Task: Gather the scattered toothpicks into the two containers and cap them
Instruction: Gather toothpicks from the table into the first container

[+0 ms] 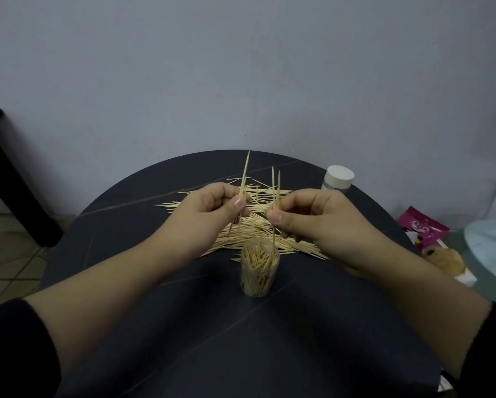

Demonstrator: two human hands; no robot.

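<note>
A clear uncapped container (pixel 259 270), partly filled with toothpicks, stands upright in the middle of the dark round table (pixel 183 311). Behind it lies a wide pile of scattered toothpicks (pixel 255 228). My left hand (pixel 212 214) pinches one or two toothpicks upright above the pile's left side. My right hand (pixel 304 218) pinches two toothpicks upright, their lower tips just above the container's mouth. A second container with a white cap (pixel 338 179) stands at the table's far right edge.
A pink packet (pixel 422 229), a piece of food (pixel 445 259) and a pale plate (pixel 491 248) sit on a glass surface right of the table. A dark piece of furniture (pixel 8 179) stands at the left against the wall.
</note>
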